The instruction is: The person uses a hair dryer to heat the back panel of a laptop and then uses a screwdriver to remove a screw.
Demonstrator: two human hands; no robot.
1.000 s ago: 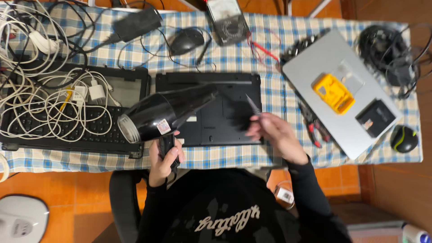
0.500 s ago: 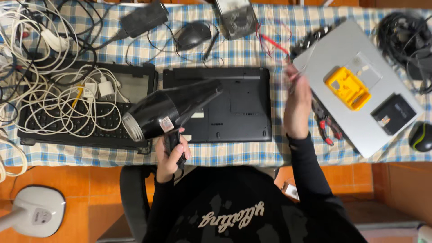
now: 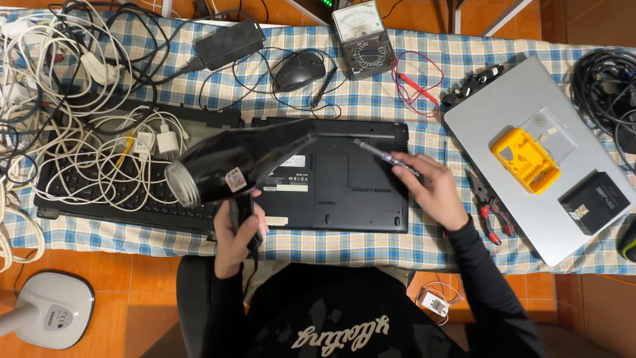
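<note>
My left hand (image 3: 237, 237) grips the handle of a black hair dryer (image 3: 228, 164), whose nozzle points right over a black laptop (image 3: 344, 182) lying upside down on the checked tablecloth (image 3: 371, 103). My right hand (image 3: 434, 187) rests on the laptop's right edge and holds a slim screwdriver (image 3: 384, 153) with its tip toward the laptop's upper middle.
A black keyboard (image 3: 99, 199) covered in white cables lies left. Behind are a power adapter (image 3: 228, 44), a mouse (image 3: 299, 71) and a multimeter (image 3: 362, 30) with red leads. Right: a silver laptop (image 3: 530, 212) bearing a yellow bit case (image 3: 525, 160) and black box (image 3: 595, 202); pliers (image 3: 489, 205).
My right hand reached to the upper right near the silver laptop, then came back over the black laptop holding a screwdriver. The hair dryer stayed in my left hand.
</note>
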